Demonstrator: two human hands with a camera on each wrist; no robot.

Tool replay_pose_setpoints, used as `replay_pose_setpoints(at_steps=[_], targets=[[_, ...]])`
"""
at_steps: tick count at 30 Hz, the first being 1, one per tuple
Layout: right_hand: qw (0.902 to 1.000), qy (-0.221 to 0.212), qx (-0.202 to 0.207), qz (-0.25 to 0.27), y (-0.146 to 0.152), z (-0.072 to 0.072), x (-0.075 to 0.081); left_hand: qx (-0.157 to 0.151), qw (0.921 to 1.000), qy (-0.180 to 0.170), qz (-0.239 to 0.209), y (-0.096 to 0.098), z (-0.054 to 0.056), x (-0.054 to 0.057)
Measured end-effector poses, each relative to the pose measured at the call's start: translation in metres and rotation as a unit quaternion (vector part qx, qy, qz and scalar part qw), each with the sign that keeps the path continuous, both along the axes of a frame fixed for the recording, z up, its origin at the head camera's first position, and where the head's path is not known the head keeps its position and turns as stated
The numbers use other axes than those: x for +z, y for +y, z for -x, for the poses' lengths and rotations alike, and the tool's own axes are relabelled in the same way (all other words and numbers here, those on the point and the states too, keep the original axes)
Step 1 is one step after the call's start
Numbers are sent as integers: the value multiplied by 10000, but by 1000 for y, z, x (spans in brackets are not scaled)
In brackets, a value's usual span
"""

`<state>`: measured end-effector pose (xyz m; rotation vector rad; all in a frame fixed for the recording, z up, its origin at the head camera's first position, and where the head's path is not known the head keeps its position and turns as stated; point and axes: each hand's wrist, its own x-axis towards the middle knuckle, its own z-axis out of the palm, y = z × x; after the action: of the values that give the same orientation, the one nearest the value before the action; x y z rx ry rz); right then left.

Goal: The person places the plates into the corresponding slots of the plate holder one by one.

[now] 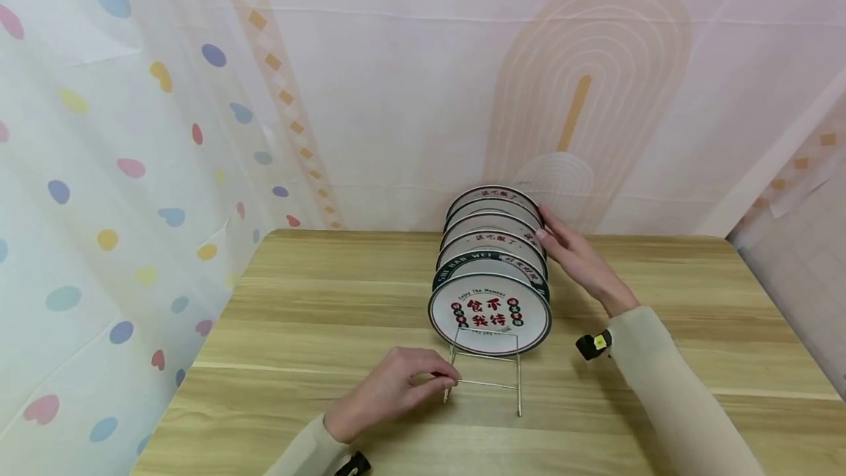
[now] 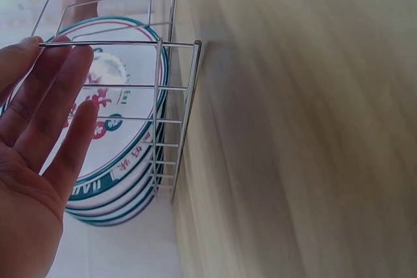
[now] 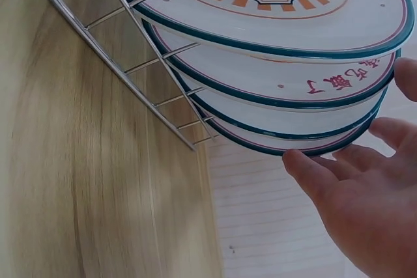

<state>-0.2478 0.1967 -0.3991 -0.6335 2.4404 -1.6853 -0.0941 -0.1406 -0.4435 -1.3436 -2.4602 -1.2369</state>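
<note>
A wire plate rack (image 1: 487, 384) stands on the wooden table with several round plates upright in it, one behind another. The front plate (image 1: 489, 296) is white with a dark green rim and red characters. At the rack's front left corner, my left hand (image 1: 406, 379) pinches the wire; the left wrist view shows thumb and fingertips on a thin bar (image 2: 130, 43). My right hand (image 1: 584, 263) rests along the right side of the rear plates. Seen from the right wrist, its fingers (image 3: 309, 170) touch the rims of the rearmost plates (image 3: 287, 122), fairly straight.
The wood-grain table (image 1: 317, 300) ends at the back against a patterned curtain (image 1: 410, 94), just behind the rearmost plate. Another curtain with coloured dots (image 1: 122, 167) hangs along the left edge. A black wrist camera (image 1: 593, 344) sits by the right sleeve.
</note>
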Motion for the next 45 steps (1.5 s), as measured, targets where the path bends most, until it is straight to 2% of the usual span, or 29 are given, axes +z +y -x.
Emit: replay_pose_setpoints(at_steps=[5,14,21,25,28,31,35,37,41,45], targets=[[10000,12,35,-65,-3,2,0,-22,9997,-241,86,6,-4,1],[9999,-112,54,-18,-6,4,-1,-121,9999,48,108,14,-6,1],[9996,-204,101,138,-6,5,-4,-138,9997,125,151,12,-7,0],[9992,-286,140,249,-7,5,-5,-134,9993,324,148,9,-6,0],[9991,-256,163,305,-8,6,-6,-139,9993,311,133,7,-7,0],[9992,-214,158,302,-9,6,-6,-113,9996,144,208,4,-7,1],[9996,-117,42,259,-8,2,-6,112,9993,-85,361,-4,-7,4],[9998,-28,-72,205,-6,-1,-7,307,9989,-77,343,-10,-6,6],[9988,268,-387,-143,-3,-10,-6,794,9966,82,219,-23,1,11],[9960,530,-598,-407,0,-22,-5,1366,9900,333,151,-37,10,15]])
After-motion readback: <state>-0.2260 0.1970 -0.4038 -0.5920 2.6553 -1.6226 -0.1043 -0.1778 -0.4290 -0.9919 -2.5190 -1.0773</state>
